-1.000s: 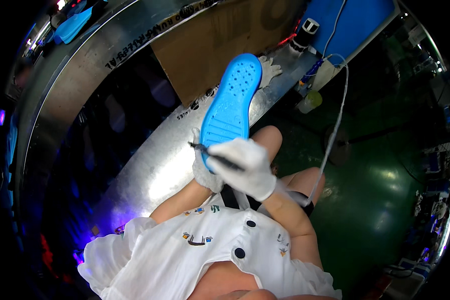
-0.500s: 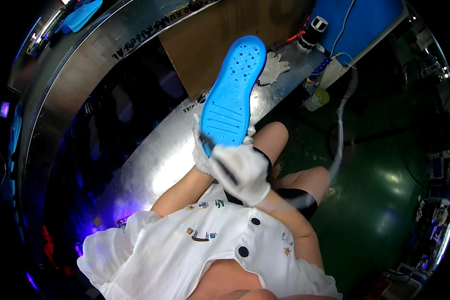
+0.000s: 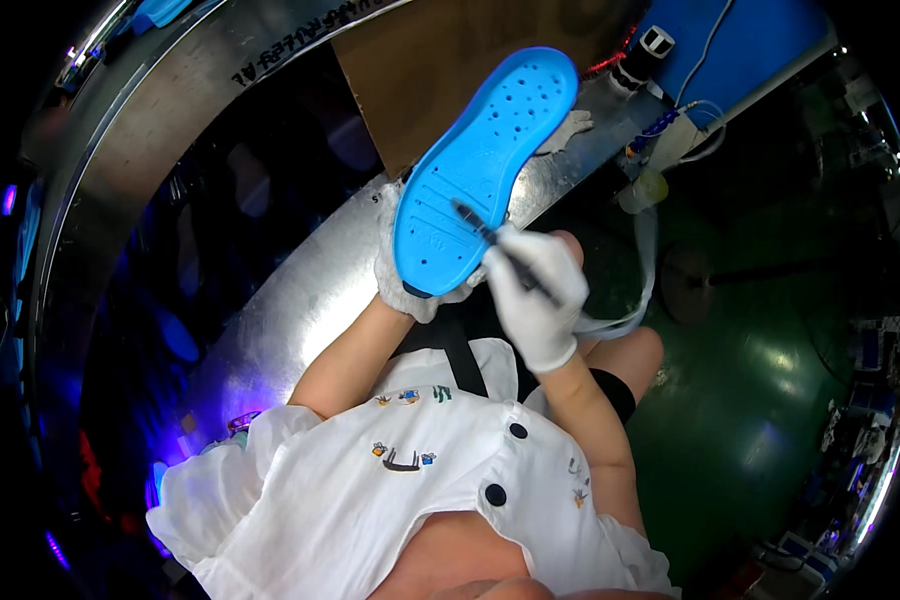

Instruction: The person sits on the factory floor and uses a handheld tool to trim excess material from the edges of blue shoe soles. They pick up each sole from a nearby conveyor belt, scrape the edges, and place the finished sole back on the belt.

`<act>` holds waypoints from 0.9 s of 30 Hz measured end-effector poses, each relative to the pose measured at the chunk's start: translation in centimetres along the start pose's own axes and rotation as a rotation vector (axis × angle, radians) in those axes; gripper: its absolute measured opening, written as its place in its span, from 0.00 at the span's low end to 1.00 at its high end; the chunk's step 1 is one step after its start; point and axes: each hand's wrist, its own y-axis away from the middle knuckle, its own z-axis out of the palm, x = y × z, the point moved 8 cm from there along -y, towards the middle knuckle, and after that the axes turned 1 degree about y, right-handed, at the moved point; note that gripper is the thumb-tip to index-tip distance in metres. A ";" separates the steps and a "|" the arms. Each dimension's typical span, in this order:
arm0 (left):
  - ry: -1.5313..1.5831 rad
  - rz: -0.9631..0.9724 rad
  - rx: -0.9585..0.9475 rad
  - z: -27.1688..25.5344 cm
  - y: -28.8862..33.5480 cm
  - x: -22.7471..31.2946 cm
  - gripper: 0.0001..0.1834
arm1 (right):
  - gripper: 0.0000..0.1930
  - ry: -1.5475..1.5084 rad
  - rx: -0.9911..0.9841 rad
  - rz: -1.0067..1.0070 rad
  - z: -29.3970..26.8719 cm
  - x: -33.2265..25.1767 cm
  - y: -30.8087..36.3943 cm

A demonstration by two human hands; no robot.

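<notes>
A bright blue insole [image 3: 458, 172] is tilted up in front of me, with round holes at its far broad end and raised bars across the nearer half. My left hand [image 3: 391, 262], in a pale work glove, grips it from behind and below at the near end; most of those fingers are hidden. In my gloved right hand [image 3: 545, 300] is a slim black pen-shaped tool [image 3: 473, 219]. Its tip is over the bars, and whether it touches the surface I cannot tell.
Beneath the insole runs a metal bench [image 3: 305, 300]. Brown cardboard [image 3: 400, 90] stands behind it, and a spare glove [image 3: 570, 131] lies farther off. A yellowish container [image 3: 650, 188] and a pale hose [image 3: 645, 290] are at the right, near a blue panel [image 3: 715, 50].
The black tool and my right hand have moved right and away from the insole's near edge, the tip now over the bars. The insole has tilted rightward.
</notes>
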 end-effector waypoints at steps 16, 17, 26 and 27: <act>-0.670 -0.369 0.054 1.1 -1.8 4.6 0.33 | 0.12 -0.172 -0.477 -0.104 1.3 -2.5 -1.0; -0.668 -0.331 0.050 0.5 -1.9 5.1 0.33 | 0.12 -0.088 -0.529 -0.195 1.8 -3.1 -0.3; -0.864 -0.107 -0.059 5.8 -4.4 6.8 0.32 | 0.12 0.155 -0.518 -0.354 -0.7 -5.2 -2.1; -0.800 -0.168 0.040 5.3 -4.0 6.9 0.34 | 0.14 0.218 -0.566 -0.368 -0.8 -7.1 -1.9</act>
